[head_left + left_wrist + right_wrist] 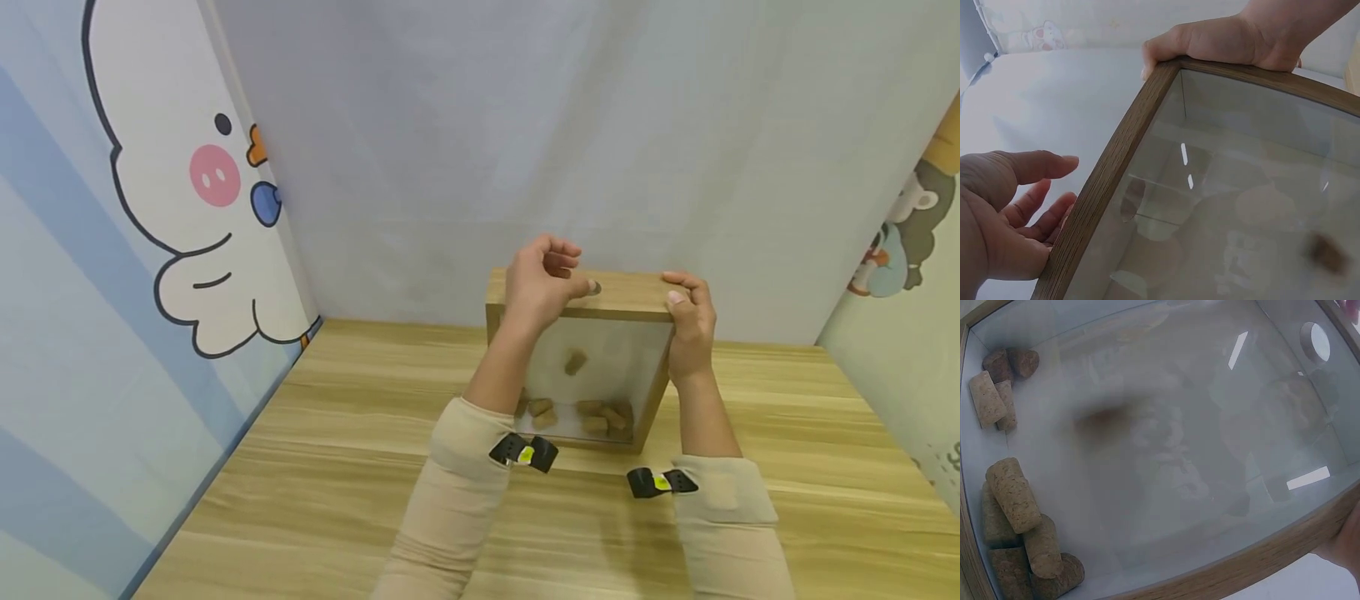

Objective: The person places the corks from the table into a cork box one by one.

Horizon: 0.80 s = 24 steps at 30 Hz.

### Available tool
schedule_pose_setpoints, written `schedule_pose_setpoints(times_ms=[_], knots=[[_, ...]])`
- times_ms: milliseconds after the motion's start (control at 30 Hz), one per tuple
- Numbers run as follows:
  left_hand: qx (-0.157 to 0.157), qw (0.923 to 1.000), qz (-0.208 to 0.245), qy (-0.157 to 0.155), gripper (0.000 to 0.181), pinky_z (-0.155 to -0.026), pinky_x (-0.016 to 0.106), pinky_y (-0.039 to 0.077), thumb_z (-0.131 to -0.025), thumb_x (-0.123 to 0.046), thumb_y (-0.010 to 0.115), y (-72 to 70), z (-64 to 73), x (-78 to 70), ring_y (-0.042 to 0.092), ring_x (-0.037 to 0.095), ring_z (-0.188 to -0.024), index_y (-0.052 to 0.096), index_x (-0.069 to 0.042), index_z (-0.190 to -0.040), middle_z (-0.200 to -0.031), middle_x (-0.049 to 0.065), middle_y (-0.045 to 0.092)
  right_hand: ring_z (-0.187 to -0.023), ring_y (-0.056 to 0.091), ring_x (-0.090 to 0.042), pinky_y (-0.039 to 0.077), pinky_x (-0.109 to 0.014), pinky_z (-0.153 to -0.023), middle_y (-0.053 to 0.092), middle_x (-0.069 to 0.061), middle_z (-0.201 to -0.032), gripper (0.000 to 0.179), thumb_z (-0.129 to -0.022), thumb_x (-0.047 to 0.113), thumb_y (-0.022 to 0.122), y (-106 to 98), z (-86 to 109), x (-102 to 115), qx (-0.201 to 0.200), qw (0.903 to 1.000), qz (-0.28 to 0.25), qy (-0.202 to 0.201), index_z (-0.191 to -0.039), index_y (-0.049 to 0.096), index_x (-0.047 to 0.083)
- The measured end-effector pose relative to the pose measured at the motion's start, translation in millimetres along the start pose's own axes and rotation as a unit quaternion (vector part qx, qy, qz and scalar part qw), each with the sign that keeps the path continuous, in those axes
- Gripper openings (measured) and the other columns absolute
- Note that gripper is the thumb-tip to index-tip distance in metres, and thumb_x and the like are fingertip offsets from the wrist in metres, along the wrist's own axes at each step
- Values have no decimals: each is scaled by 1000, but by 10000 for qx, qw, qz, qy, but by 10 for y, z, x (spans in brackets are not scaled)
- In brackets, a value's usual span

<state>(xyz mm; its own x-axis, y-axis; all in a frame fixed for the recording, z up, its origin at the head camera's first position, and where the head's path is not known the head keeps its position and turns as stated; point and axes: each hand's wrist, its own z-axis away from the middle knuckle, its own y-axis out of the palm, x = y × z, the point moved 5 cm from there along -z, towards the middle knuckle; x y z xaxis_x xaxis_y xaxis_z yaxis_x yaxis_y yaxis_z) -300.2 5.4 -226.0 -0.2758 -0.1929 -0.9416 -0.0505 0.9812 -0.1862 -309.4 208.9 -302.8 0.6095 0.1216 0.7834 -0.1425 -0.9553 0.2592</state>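
A wooden shadow box (622,292) with a clear front stands upright on the table. Several corks (1013,494) lie in two heaps along its bottom inside. One blurred cork (575,362) is in mid-air behind the pane, beneath the round hole (1316,342) in the top. My left hand (542,283) is over the top beside that hole, fingers loosely bent and thumb apart, with nothing between them in the left wrist view. At the upper right corner, my right hand (692,325) grips the box, its thumb on the top near the front edge.
The wood-grain table (360,433) extends on both sides of the box. Behind it hangs a pale curtain (450,150). A cartoon-printed panel (150,167) borders the left, and another printed panel (900,333) borders the right.
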Motion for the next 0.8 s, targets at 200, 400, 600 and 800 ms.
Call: schedule_pose_setpoints(times_ms=[200, 400, 600, 800], knots=[[54, 9953, 308, 913, 26, -74, 26, 46, -74, -5, 78, -48, 190, 8, 54, 17, -86, 63, -5, -95, -94, 4, 60, -92, 43, -17, 30, -33, -78, 50, -5, -105, 27, -86, 18, 43, -14, 2, 9, -30, 9999, 112, -68, -106, 62, 16], [-27, 9872, 203, 1579, 27, -74, 28, 48, -78, -8, 74, -95, 436, 29, 56, 18, -86, 62, 2, -99, -96, 9, 61, -118, 37, -21, 22, -31, -97, 48, -8, -128, 37, -93, 23, 42, -34, 41, 59, -28, 9982, 587, -107, -121, 57, 4], [-167, 9876, -138, 1552, 21, -74, 38, 48, -80, -9, 72, -226, 684, 265, 56, 18, -86, 62, -3, -97, -94, 4, 61, -137, 17, -18, 7, -37, -109, 27, 2, -149, 53, -98, 49, 31, -70, 175, 120, 281, 9878, 1449, 489, -144, 36, 23], [-195, 9817, -809, 1715, 20, -69, 37, 48, -80, -9, 72, -474, 893, 522, 56, 18, -83, 62, -2, -96, -91, 5, 62, -138, 14, -22, 11, -39, -109, 20, -5, -151, 53, -101, 41, 31, -151, 409, 219, 415, 9757, 1879, 1049, -147, 29, 14]])
